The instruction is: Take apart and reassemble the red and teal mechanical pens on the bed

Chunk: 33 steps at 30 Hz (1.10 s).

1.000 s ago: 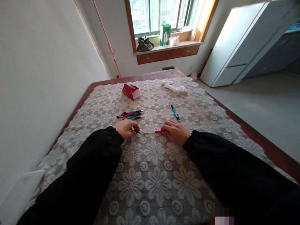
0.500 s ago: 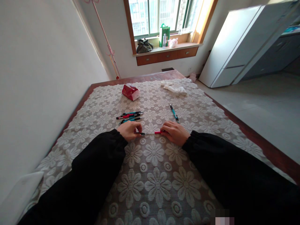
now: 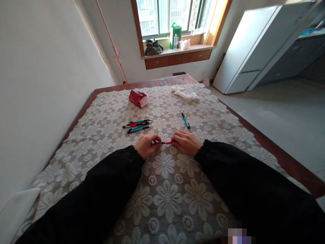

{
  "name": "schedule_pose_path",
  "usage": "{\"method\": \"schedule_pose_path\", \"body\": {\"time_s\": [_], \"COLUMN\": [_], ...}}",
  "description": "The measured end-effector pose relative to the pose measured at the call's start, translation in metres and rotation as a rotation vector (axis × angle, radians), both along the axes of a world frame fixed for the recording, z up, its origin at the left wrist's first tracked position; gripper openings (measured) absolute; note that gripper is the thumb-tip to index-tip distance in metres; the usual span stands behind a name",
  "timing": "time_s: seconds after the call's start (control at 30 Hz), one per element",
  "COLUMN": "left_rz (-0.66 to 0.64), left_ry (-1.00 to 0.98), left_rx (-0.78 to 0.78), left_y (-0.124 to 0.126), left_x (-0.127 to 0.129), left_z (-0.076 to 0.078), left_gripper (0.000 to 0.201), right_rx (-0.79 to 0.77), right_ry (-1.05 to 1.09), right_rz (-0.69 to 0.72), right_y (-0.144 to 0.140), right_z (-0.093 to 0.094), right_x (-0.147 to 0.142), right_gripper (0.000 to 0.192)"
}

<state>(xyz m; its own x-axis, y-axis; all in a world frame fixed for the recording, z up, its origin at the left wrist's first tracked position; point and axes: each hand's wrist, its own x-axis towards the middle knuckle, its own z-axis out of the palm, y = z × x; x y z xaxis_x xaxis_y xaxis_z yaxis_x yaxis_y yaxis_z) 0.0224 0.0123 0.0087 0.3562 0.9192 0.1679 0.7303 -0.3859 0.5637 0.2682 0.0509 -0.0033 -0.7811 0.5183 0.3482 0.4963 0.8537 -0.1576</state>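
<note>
My left hand (image 3: 146, 145) pinches the black front part of a pen (image 3: 163, 143), its tip end hidden by the fingers. Opposite it, my right hand (image 3: 188, 142) is closed on a red pen barrel (image 3: 169, 142), most of which lies under the fingers. The two parts line up end to end just above the tablecloth, with only a very small gap or joint between them. Beyond my left hand lies a pile of several pens (image 3: 137, 128), blue-and-black and red-and-black. A single blue-and-black pen (image 3: 186, 121) rests past my right hand.
A lace tablecloth (image 3: 167, 200) with flowers covers the wooden table. Toward the far end are a red tissue pack (image 3: 138, 99) and a crumpled white plastic bag (image 3: 186, 94). A wall (image 3: 38, 84) borders the left side; a white fridge (image 3: 243, 51) stands beyond, to the right.
My left hand has moved right with the black part, closing most of the gap to the red barrel. The thin shaft seen between them is now covered. The view has shifted slightly.
</note>
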Motion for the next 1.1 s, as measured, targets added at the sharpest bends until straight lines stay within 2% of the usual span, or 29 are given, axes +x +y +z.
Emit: {"method": "schedule_pose_path", "body": {"time_s": [0.13,0.3,0.47,0.6,0.7,0.83,1.0,1.1], "left_rz": [0.014,-0.065,-0.098,-0.057,-0.088,-0.117,-0.107,-0.113], "left_ry": [-0.055,-0.14,-0.149,-0.211,-0.254,-0.284,-0.285,-0.266], "left_rx": [0.026,0.124,0.146,0.144,0.163,0.19,0.2,0.19], "left_y": [-0.002,-0.004,-0.006,-0.006,-0.005,-0.005,-0.006,-0.005], "left_x": [0.002,0.003,0.004,0.004,0.003,0.003,0.003,0.003], "left_z": [-0.008,-0.009,-0.008,-0.012,-0.013,-0.014,-0.016,-0.016], "left_gripper": [0.006,0.001,0.001,0.007,0.006,0.006,0.01,0.009], "right_rx": [0.014,-0.042,-0.193,-0.275,-0.247,-0.185,-0.2,-0.154], "right_ry": [0.002,0.022,0.07,0.078,0.085,0.063,0.062,0.068], "right_rz": [0.013,0.03,-0.024,-0.022,-0.013,-0.024,-0.018,-0.01], "right_y": [0.001,0.0,-0.004,-0.006,-0.006,-0.008,-0.01,-0.009], "right_z": [-0.002,-0.004,-0.004,-0.003,0.0,0.001,-0.001,-0.001], "right_x": [0.001,0.0,0.0,0.001,0.001,0.0,0.0,0.0], "right_gripper": [0.018,0.021,0.022,0.02,0.013,0.023,0.021,0.019]}}
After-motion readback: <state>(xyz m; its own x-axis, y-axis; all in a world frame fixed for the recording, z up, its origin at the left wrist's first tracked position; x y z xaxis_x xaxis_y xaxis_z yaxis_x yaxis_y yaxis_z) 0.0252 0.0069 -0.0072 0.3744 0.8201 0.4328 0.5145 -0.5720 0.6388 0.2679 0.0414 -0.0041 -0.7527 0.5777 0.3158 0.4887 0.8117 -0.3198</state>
